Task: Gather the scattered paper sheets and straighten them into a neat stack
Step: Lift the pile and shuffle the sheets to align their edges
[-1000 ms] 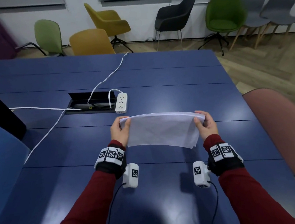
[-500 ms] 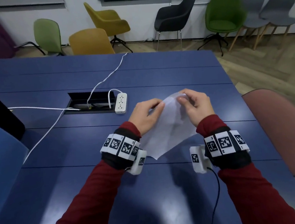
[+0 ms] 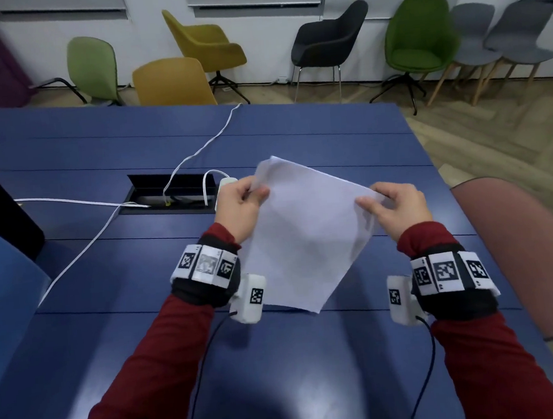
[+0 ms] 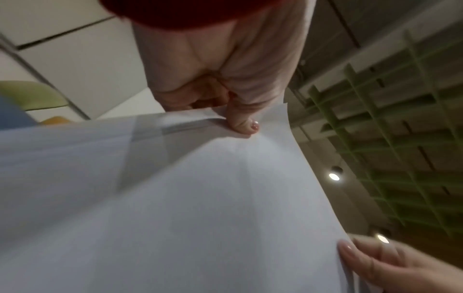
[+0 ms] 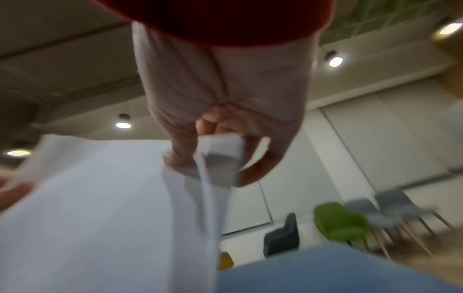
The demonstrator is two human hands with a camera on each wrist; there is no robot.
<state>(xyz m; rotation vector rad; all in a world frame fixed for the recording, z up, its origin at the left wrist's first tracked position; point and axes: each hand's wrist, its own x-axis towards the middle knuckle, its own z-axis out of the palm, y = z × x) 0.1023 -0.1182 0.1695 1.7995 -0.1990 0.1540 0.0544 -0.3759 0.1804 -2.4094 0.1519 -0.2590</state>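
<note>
A stack of white paper sheets (image 3: pixel 306 230) hangs tilted above the blue table (image 3: pixel 295 135), one corner pointing down toward me. My left hand (image 3: pixel 241 205) pinches its upper left edge between thumb and fingers; the thumb presses on the sheets (image 4: pixel 200 198) in the left wrist view. My right hand (image 3: pixel 394 206) pinches the right corner, and there the paper (image 5: pixel 100 198) curls over its fingers (image 5: pixel 260 168). Both hands are lifted off the table. The sheets' edges are slightly offset at the right hand.
A white power strip (image 3: pixel 225 183) and white cables (image 3: pixel 198 152) lie by an open cable hatch (image 3: pixel 171 197) behind my left hand. A pink chair back (image 3: pixel 516 250) stands at the table's right edge, a blue one (image 3: pixel 3 283) at the left. Several chairs line the far wall.
The sheets went from held wide and level, to bunched between close hands, to spread again, now turned diagonally. Both hands moved apart along the paper's upper edges.
</note>
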